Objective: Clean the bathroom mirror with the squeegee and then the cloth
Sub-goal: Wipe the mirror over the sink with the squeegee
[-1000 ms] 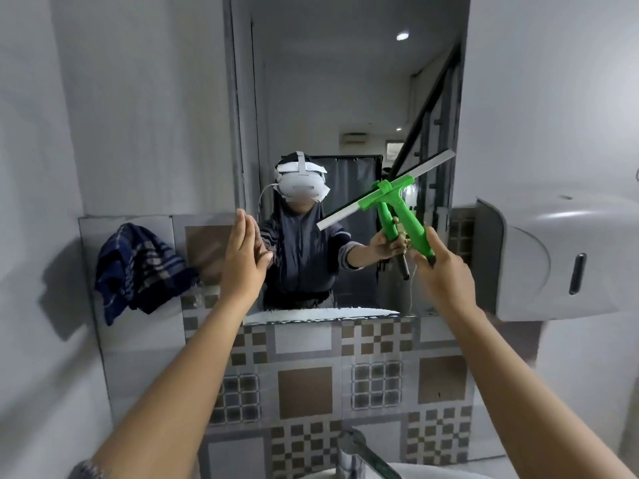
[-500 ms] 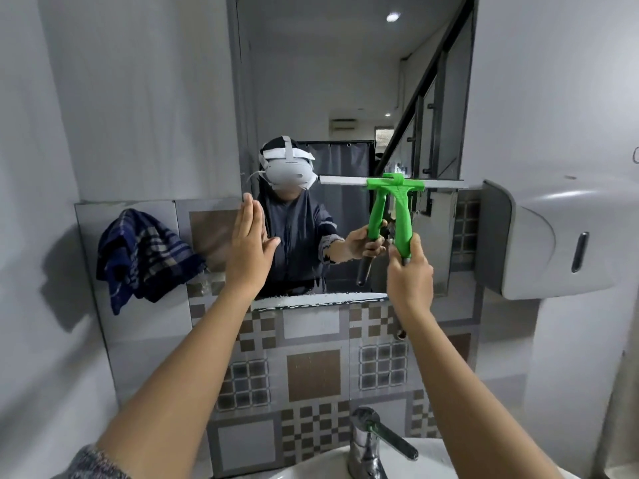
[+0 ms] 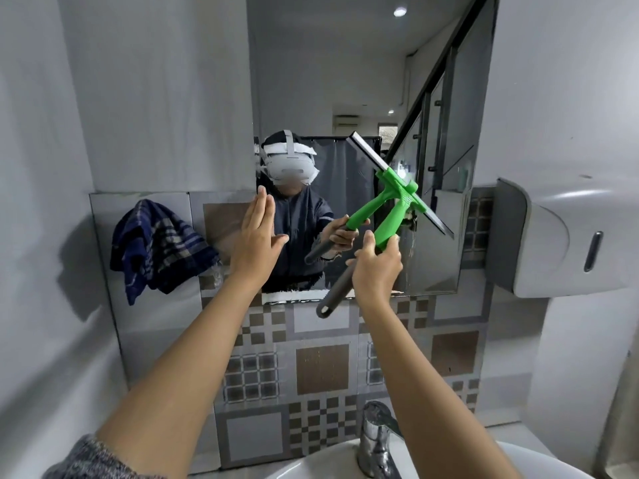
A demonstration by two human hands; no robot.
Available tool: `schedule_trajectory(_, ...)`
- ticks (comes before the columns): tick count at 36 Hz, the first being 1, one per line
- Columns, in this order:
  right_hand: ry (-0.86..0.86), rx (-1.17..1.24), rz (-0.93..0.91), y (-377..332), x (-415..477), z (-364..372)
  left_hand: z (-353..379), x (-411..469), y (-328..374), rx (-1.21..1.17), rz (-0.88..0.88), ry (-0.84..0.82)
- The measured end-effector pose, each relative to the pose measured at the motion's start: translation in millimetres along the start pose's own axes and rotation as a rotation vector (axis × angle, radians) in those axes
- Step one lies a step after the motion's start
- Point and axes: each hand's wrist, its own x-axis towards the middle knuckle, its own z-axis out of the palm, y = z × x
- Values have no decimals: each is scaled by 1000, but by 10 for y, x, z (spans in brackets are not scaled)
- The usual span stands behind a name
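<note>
Tilted from level to a steep slant within half a second, the green squeegee (image 3: 394,221) appeared to press its blade against the right half of the bathroom mirror (image 3: 345,63), with the upper end toward the middle of the glass and the lower end toward the right edge. The right hand (image 3: 375,267) gripped the handle where green met grey. The left hand (image 3: 257,236) was raised flat, fingers straight and holding nothing, by the mirror's lower left corner; whether it touched the glass could not be told. White streaks along the bottom and left edges suggested the squeegee pass was under way but unfinished. The blue checked cloth (image 3: 159,243) hung on the tiled wall left of the mirror, apparently not yet used.
</note>
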Motion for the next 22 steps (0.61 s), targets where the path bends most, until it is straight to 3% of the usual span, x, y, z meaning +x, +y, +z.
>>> schedule_trajectory(14,-41,129,2,-21,-218,316,-28,-33,-129,37,40,-54)
schedule_trajectory(22,-40,88,-11,-60,-308,515,-45,-65,-200,10,70,-51)
